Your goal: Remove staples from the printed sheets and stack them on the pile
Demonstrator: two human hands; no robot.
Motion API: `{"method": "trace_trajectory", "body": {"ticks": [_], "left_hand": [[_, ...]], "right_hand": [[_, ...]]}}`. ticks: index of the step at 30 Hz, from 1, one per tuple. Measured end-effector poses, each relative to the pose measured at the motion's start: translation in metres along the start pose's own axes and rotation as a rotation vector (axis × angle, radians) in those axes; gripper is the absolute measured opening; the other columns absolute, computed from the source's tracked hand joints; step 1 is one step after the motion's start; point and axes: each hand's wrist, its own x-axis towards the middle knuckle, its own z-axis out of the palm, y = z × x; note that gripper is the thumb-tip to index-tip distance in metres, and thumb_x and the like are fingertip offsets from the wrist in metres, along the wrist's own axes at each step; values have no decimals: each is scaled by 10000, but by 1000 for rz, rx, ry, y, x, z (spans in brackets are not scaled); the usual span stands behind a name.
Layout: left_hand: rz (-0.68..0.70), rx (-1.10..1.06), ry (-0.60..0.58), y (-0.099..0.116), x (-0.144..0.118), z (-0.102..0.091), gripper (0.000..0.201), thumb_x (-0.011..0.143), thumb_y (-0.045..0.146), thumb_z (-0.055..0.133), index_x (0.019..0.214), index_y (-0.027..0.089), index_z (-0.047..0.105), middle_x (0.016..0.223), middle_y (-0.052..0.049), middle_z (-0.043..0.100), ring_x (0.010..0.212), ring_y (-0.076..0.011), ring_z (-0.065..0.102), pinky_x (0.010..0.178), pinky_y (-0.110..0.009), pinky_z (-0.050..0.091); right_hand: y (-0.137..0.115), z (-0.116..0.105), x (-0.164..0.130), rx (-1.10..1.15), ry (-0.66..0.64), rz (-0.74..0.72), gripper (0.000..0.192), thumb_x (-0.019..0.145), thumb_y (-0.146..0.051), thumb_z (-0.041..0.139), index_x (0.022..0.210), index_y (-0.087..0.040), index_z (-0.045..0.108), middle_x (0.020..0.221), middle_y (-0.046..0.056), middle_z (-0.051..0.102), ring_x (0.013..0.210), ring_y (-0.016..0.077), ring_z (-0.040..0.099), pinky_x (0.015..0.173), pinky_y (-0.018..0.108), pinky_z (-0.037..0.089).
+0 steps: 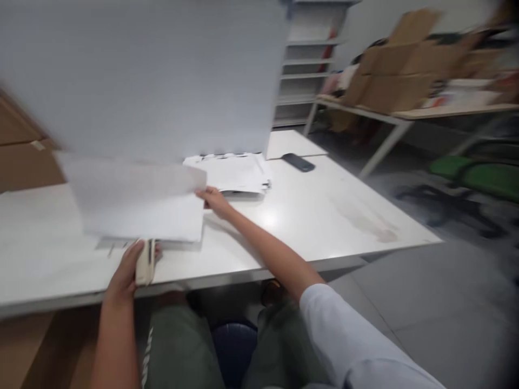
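My left hand is wrapped around a cream-coloured stapler at the front edge of the white table. Pinched at its right edge by my right hand, white paper is lifted and tilted above the tabletop. Its lower edge hangs just beyond the stapler; whether the two touch I cannot tell. Beyond my right hand lies an uneven stack of white papers.
A dark phone lies on the white table, right of the stack. A pale partition rises behind. Cardboard stands at the left. At the right are a table with cardboard boxes and a green chair.
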Motion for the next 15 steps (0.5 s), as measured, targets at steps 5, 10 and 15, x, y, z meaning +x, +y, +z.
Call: {"method": "trace_trajectory", "body": {"ticks": [5, 10, 15], "left_hand": [[-83, -121, -137, -7, -4, 0, 220, 866, 274, 626, 848, 65, 690, 683, -107, 687, 525, -124, 619, 507, -189, 517], [-51, -156, -255, -15, -3, -5, 321, 847, 357, 686, 943, 52, 712, 737, -108, 687, 576, -116, 610, 538, -189, 498], [-26, -160, -290, -17, -3, -7, 362, 839, 395, 696, 905, 39, 708, 762, -104, 683, 594, -106, 611, 558, -182, 500]], "right_hand": [[14, -14, -3, 10, -13, -23, 394, 590, -476, 827, 722, -197, 581, 564, -65, 502, 495, 83, 460, 456, 195, 363], [21, -25, -5, 34, -65, -83, 381, 623, -466, 832, 729, -205, 575, 550, -62, 473, 498, 100, 475, 456, 216, 384], [17, -27, -9, 61, -81, -116, 352, 662, -448, 819, 769, -204, 589, 552, -50, 477, 516, 121, 505, 470, 237, 400]]}}
